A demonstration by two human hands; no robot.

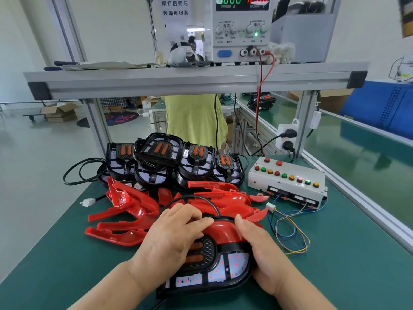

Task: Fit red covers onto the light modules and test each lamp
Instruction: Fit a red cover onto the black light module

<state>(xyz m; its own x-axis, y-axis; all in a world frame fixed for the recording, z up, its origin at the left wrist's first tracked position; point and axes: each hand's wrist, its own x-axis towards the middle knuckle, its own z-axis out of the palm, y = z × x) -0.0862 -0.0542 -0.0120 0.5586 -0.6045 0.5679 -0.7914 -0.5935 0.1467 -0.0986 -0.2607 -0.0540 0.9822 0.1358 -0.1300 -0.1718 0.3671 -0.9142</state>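
One light module (223, 267), left hand (172, 233) atop red cover (225, 231), right hand (261, 249) round edge.

Top edge cuts the grey bench power supply's (237, 44) lit display; the left hand (174, 233) hides most of the black oval light module's (223, 270) orange centre
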